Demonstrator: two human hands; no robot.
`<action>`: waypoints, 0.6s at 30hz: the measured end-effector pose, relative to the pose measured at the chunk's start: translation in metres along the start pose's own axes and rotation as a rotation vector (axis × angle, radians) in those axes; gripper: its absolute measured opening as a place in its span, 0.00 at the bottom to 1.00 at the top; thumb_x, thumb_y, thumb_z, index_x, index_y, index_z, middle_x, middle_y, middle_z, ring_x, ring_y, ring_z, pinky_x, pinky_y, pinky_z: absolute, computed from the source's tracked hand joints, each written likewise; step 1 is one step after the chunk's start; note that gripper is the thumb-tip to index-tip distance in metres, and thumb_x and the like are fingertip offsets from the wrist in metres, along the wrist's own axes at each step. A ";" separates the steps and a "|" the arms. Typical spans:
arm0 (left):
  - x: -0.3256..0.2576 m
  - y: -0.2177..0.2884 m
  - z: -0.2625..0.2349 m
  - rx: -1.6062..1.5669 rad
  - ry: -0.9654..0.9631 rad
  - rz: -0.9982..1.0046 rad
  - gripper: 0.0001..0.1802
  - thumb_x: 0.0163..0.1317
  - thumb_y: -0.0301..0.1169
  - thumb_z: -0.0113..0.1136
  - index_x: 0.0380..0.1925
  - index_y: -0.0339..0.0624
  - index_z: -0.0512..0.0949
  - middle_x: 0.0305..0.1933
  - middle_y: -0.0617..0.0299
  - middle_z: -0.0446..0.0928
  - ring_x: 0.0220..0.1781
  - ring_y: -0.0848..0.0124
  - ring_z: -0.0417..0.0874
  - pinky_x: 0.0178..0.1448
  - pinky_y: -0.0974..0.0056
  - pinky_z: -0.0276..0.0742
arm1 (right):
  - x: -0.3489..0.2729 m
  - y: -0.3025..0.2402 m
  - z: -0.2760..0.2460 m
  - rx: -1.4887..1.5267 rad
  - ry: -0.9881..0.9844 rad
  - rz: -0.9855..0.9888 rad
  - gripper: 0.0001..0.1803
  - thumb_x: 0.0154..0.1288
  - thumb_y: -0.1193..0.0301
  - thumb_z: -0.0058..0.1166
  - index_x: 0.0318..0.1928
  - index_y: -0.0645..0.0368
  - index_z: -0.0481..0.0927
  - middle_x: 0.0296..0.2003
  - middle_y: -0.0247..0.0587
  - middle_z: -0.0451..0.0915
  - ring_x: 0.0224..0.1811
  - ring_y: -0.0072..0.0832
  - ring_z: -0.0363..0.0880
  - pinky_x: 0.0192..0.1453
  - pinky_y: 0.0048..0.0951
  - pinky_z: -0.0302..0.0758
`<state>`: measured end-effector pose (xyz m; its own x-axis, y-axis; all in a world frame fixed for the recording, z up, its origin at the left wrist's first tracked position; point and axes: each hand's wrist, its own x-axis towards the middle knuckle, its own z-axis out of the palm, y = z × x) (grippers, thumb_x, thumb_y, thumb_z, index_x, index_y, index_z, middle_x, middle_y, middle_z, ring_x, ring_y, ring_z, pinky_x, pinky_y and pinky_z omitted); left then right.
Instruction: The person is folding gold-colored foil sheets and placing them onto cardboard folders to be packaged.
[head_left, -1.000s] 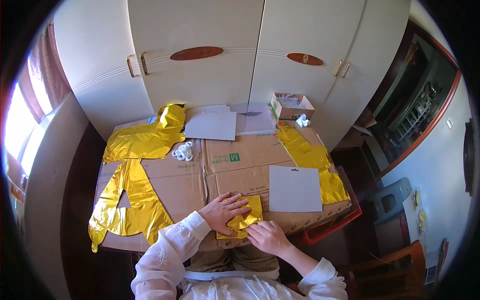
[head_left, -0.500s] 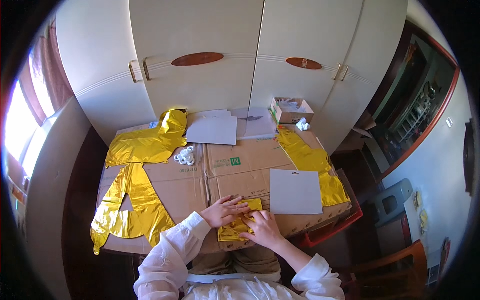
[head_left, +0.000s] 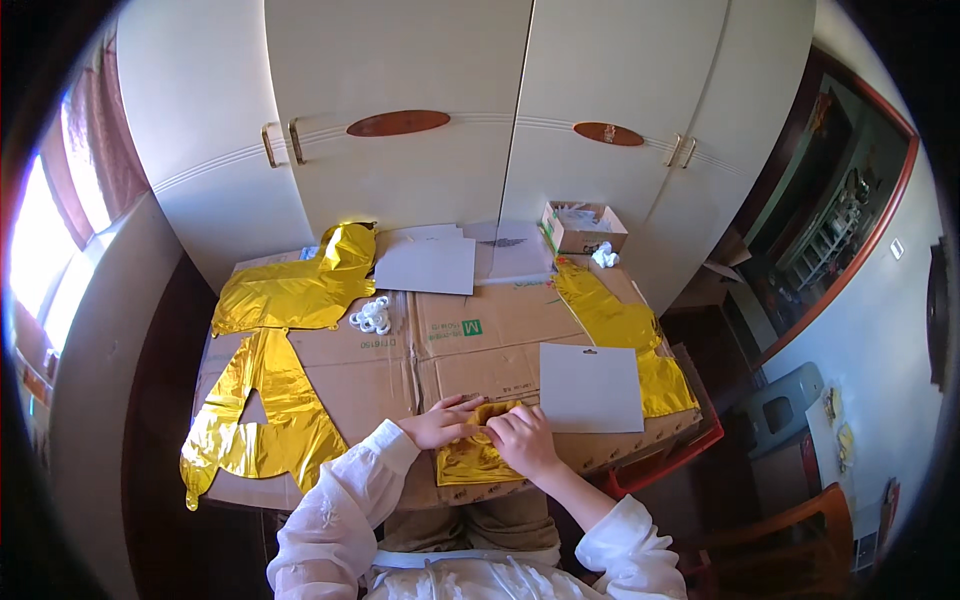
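Note:
At the near edge of the cardboard-covered table lies a folded gold foil balloon [head_left: 470,468], flat and crinkled. My left hand [head_left: 436,424] rests against its left side, fingers stretched over the foil. Curled fingers of my right hand [head_left: 522,442] grip the upper part of the foil, where a raised fold shows between the hands. My right fingertips are partly hidden. To the right of that hand, a grey card sheet [head_left: 592,390] with a hang slot lies flat.
Flat gold foil balloons [head_left: 285,295] cover the table's left side; another gold balloon [head_left: 625,325] lies at right. White ribbon coils [head_left: 372,316], more grey sheets [head_left: 428,265] and a small open box [head_left: 584,228] sit farther back. A red bin [head_left: 665,460] stands below the right edge.
My right hand has moved up slightly and its fingers have curled in on the foil. The foil's upper part is now lifted into a fold. My left hand has shifted little.

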<state>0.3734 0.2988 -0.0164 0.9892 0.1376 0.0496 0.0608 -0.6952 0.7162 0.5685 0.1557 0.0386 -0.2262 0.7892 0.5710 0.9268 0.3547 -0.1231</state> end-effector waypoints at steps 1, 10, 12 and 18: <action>0.002 0.006 -0.004 -0.137 -0.013 -0.083 0.31 0.76 0.51 0.34 0.72 0.47 0.62 0.78 0.47 0.52 0.82 0.57 0.42 0.81 0.50 0.34 | 0.003 0.002 -0.001 -0.033 0.010 -0.023 0.06 0.59 0.65 0.60 0.30 0.49 0.76 0.27 0.26 0.78 0.35 0.26 0.75 0.42 0.33 0.67; 0.004 0.018 -0.013 -0.315 0.012 -0.183 0.38 0.75 0.59 0.21 0.75 0.50 0.56 0.80 0.51 0.48 0.82 0.56 0.42 0.81 0.54 0.30 | 0.007 0.007 -0.010 -0.177 -0.059 -0.322 0.03 0.61 0.67 0.53 0.31 0.49 0.74 0.26 0.27 0.71 0.34 0.24 0.73 0.43 0.32 0.67; 0.007 0.015 -0.011 -0.348 0.009 -0.167 0.37 0.76 0.58 0.19 0.75 0.51 0.56 0.80 0.55 0.49 0.82 0.57 0.41 0.81 0.54 0.30 | 0.001 0.005 -0.007 -0.190 0.007 -0.271 0.04 0.61 0.67 0.52 0.30 0.49 0.74 0.27 0.27 0.70 0.34 0.24 0.73 0.44 0.32 0.68; 0.009 0.013 -0.011 -0.305 -0.071 -0.103 0.33 0.77 0.50 0.19 0.74 0.51 0.58 0.79 0.64 0.54 0.82 0.60 0.42 0.82 0.54 0.32 | -0.004 -0.005 -0.010 -0.145 0.018 -0.301 0.07 0.59 0.66 0.55 0.26 0.48 0.72 0.27 0.28 0.68 0.34 0.24 0.71 0.44 0.31 0.67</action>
<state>0.3819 0.2988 0.0016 0.9875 0.1386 -0.0749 0.1286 -0.4351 0.8911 0.5678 0.1461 0.0446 -0.4923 0.6500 0.5790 0.8524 0.4948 0.1693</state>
